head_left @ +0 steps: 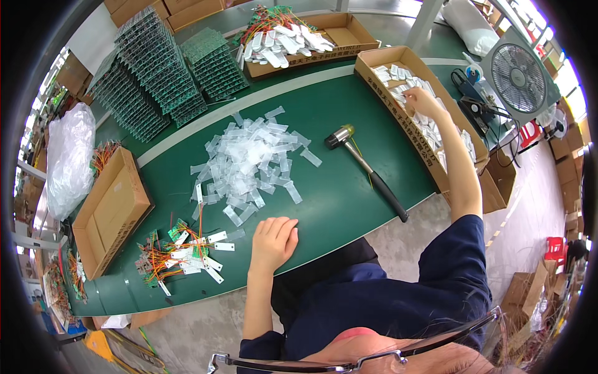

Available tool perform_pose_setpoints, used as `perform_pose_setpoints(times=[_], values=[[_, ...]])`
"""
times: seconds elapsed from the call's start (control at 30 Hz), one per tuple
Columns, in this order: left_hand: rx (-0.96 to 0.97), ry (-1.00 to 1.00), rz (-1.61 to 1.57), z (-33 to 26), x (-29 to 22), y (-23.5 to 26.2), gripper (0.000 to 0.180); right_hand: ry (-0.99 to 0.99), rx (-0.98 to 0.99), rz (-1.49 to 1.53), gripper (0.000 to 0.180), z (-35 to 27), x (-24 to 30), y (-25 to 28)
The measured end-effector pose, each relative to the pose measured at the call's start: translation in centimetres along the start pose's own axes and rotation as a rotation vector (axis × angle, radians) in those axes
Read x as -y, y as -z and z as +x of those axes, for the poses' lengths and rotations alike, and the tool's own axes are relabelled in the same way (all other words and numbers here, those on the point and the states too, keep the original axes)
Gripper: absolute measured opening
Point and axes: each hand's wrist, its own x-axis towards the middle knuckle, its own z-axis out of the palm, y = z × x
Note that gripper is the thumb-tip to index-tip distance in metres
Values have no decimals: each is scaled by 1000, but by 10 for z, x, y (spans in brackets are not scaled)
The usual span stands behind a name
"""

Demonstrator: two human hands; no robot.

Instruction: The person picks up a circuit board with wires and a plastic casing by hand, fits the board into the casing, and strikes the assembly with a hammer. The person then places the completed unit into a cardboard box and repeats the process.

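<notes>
My right hand reaches into a long cardboard tray at the right, its fingertips bent down among small white pieces. Those fingers are drawn together; whatever is between them is too small to make out. On the table's near edge rests my left hand, fingers loosely curled, with nothing visible in it. Just beyond it lies a loose pile of clear plastic sleeves. Left of that hand is a tangle of green circuit boards with orange wires and white strips.
A black-handled mallet lies between the sleeves and the right tray. Stacked green circuit boards stand far left. An open cardboard tray sits left; another tray of wired white parts is at the back. A fan stands far right.
</notes>
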Motion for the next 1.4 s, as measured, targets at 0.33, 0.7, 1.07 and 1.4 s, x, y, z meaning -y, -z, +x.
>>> perform_pose_setpoints(times=[0.33, 0.7, 1.07, 1.4], values=[[-15, 37, -1, 2, -2, -4, 13, -182, -97, 132, 32, 4, 0, -34], [-24, 57, 10, 1, -1, -3, 10, -357, -99, 249, 33, 13, 20, -41], [-107, 175, 171, -4, 2, -3, 12, 208, 14, 431, 16, -108, 179, 34], [-137, 257, 186, -4, 4, -8, 13, 220, -204, 552, 15, -207, 276, -87]])
